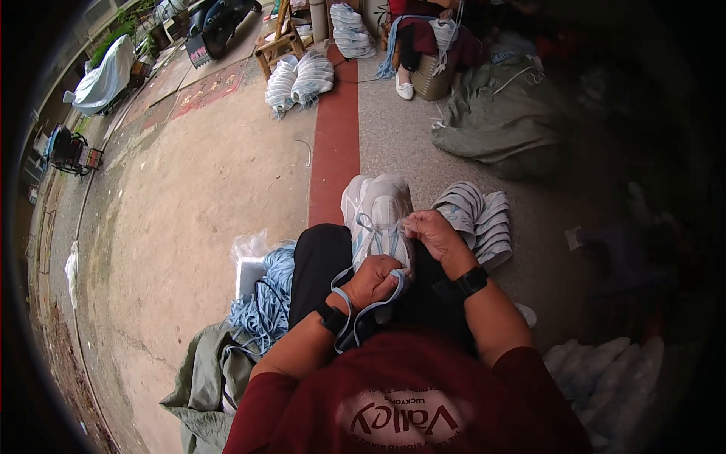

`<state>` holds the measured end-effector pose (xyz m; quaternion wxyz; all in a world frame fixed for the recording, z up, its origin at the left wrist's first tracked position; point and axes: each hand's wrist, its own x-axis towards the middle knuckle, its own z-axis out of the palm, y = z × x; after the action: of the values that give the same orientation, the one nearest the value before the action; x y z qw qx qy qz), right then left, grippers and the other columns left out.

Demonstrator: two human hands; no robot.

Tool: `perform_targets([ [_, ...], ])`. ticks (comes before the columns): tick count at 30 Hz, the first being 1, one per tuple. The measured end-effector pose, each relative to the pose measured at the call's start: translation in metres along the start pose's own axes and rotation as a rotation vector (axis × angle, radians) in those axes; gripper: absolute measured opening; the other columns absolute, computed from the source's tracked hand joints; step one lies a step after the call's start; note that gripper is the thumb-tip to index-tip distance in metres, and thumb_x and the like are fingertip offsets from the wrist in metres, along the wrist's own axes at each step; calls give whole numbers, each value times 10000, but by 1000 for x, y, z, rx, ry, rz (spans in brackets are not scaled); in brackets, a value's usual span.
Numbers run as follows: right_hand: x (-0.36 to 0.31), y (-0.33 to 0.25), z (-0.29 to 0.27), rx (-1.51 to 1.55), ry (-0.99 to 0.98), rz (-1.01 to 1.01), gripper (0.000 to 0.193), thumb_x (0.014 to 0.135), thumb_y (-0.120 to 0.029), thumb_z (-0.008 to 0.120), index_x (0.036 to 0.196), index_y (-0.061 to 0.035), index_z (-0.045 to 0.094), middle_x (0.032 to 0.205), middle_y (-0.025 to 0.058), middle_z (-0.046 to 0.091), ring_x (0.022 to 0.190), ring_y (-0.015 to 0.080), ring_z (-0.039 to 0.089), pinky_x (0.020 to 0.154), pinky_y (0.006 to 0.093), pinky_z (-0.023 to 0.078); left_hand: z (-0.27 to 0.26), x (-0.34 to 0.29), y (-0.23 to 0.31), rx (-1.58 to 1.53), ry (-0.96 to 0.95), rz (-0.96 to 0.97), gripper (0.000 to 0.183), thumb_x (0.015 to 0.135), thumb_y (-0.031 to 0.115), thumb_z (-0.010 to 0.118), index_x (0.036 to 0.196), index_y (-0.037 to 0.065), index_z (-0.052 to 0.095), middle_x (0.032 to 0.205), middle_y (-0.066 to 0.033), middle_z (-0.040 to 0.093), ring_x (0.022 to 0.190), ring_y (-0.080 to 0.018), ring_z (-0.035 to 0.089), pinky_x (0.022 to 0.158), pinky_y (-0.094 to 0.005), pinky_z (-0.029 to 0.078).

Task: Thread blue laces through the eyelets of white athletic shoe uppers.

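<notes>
A white and pale-blue shoe upper (387,240) lies between my knees with its toe pointing away. A light-blue shoelace (364,221) is threaded through it. My left hand (372,281) is closed at the near end of the upper, gripping the lace, which loops back around my wrist. At the right side of the upper, my right hand (432,233) pinches with thumb and fingers; what lies between the fingertips is too small to make out. More white shoe material sits just beyond, partly hidden by this upper.
Left of my leg lie a bundle of blue laces (274,284) and a grey-green cloth (206,371). Stacked uppers (484,216) stand at right; others (302,79) lie ahead. A large green sack (503,121) and a seated person with a woven basket (435,78) are farther off.
</notes>
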<state>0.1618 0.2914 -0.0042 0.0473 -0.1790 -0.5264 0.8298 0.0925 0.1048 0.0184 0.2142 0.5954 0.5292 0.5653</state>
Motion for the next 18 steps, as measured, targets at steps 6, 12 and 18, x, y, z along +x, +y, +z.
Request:
perform_targets([
  [6, 8, -3, -1, -147, 138, 24, 232, 801, -225, 669, 718, -14, 617, 643, 3, 570, 552, 88, 482, 517, 212, 362, -6, 13, 7, 91, -218, 7, 414, 933, 334, 367, 813, -8, 566, 733, -185, 545, 696, -373, 527, 651, -406, 428],
  [12, 27, -11, 25, -1234, 401, -170, 496, 697, -430, 715, 528, 12, 568, 505, 132, 541, 469, 214, 527, 485, 362, 410, -7, 15, 33, 180, -311, 25, 417, 939, 314, 360, 820, -23, 577, 723, -176, 566, 688, -361, 552, 649, -394, 442],
  [18, 38, -6, 27, -1271, 513, -126, 502, 661, -443, 714, 570, 35, 593, 598, 210, 585, 558, 329, 596, 553, 405, 450, 24, -7, 127, -420, -208, -37, 355, 930, 210, 475, 648, -4, 452, 548, -108, 420, 493, -248, 409, 496, -352, 344],
])
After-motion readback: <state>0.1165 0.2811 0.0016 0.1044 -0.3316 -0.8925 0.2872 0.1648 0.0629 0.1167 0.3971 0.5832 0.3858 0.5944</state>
